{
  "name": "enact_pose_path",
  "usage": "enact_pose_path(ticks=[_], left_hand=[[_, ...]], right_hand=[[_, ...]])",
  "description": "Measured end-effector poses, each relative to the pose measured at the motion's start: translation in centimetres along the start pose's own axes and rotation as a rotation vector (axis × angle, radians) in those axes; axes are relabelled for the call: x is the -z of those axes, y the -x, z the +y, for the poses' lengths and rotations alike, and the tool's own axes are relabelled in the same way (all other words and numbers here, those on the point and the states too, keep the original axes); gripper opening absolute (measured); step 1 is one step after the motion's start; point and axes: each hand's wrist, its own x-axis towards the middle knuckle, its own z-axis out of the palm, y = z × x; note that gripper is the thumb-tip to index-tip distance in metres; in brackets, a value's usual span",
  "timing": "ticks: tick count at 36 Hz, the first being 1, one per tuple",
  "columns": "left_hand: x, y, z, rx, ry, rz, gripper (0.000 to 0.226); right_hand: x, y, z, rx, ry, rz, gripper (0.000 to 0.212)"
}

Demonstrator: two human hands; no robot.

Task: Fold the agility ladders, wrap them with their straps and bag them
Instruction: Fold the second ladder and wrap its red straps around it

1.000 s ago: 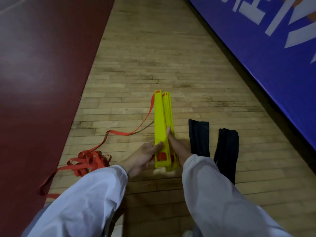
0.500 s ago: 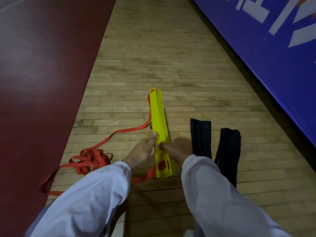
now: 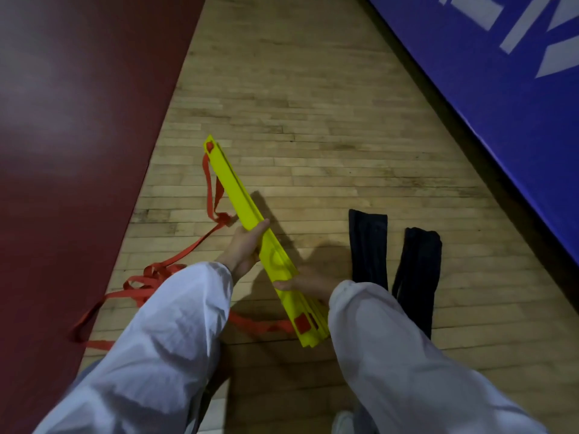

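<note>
Both hands are on the folded ladder (image 3: 240,202), a flat stack of yellow rungs held off the wooden floor (image 3: 313,104). It lies on a diagonal, far end away to the left and near end close to the body. The left hand (image 3: 242,249) grips it around the middle from the left side, fingers curled against the edge. The right hand (image 3: 305,281) takes it lower down from the right, thumb laid across the top rung. Its fingers are hidden beneath the stack, so they probably wrap the underside. Both arms are in white sleeves (image 3: 163,333).

The red strap (image 3: 175,256) is loose. It loops down from the ladder's far end and bunches in a knot just left of the stack, beside the left hand. From there it trails into a tangled heap on the floor, well to the ladder's left, at the edge of the maroon mat (image 3: 78,120). Another run of it passes below the near end, and a red patch shows on the top rung there.

Right of the ladder and apart from it, a black bag (image 3: 368,245) lies flat on the boards. A second black bag (image 3: 416,270) lies just beyond it, farther right. Farther right again stands a blue wall pad (image 3: 470,89) with white lettering. The ladder's shadow falls on the floor just to its right.
</note>
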Motion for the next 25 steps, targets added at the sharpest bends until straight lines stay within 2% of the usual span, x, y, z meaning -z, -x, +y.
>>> enact_pose_path(ticks=[4, 7, 9, 10, 14, 18, 20, 23, 25], left_hand=[[-0.9, 0.3, -0.5, -0.017, 0.028, 0.059, 0.01], [-1.9, 1.0, -0.5, -0.034, 0.072, 0.029, 0.012], [-2.6, 1.5, -0.5, -0.038, 0.067, 0.003, 0.013], [-2.8, 1.8, -0.5, -0.043, 0.035, -0.02, 0.012], [-2.3, 1.9, 0.5, -0.067, -0.199, -0.12, 0.009], [-1.3, 1.5, 2.5, -0.139, -0.249, 0.005, 0.029], [-0.8, 1.5, 2.7, -0.161, -0.336, 0.019, 0.029], [-0.5, 1.7, 2.5, -0.126, -0.372, 0.015, 0.03], [-0.4, 1.8, 2.5, -0.107, -0.357, 0.01, 0.033]], right_hand=[[0.2, -2.2, 1.0, -0.065, 0.083, -0.002, 0.039], [0.5, -4.5, 2.4, -0.067, -0.007, 0.05, 0.037], [0.3, -2.8, 1.5, -0.042, -0.068, 0.184, 0.015], [0.0, -1.5, 1.1, -0.013, -0.081, 0.242, 0.004], [-0.7, -0.3, 1.7, 0.073, -0.17, 0.367, 0.008], [-0.2, -1.0, 2.6, 0.071, -0.104, 0.367, 0.007], [-0.1, -1.3, 3.1, 0.078, -0.076, 0.322, 0.011], [-0.1, -0.9, 2.9, 0.074, -0.019, 0.273, 0.005], [-0.1, -0.5, 2.7, 0.046, 0.021, 0.256, 0.014]])
